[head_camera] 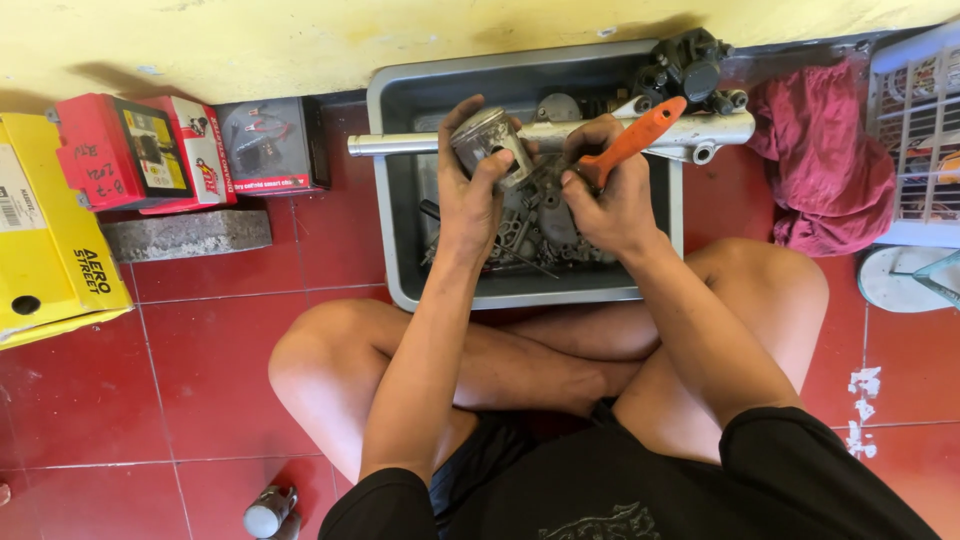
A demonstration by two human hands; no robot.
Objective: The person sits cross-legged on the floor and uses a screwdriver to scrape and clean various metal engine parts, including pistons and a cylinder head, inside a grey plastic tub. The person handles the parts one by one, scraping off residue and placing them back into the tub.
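My left hand [466,190] grips a round grey metal piston [488,140] and holds it up over a grey plastic tray [395,200]. My right hand [612,195] is closed on a tool with an orange handle [640,135], its working end pointing toward the piston and hidden behind my fingers. Both hands hover close together above the tray. A silver fork tube [400,145] lies across the tray's far part, behind my hands. Several dark metal engine parts [545,235] fill the tray bottom.
I sit cross-legged on a red tile floor [200,360] by a yellow wall. Red and yellow boxes [130,150] and a concrete block [185,235] stand at left. A dark red rag [835,170], a white crate [920,120] and a sandal [900,280] are at right. A small metal cylinder [268,512] lies near my left knee.
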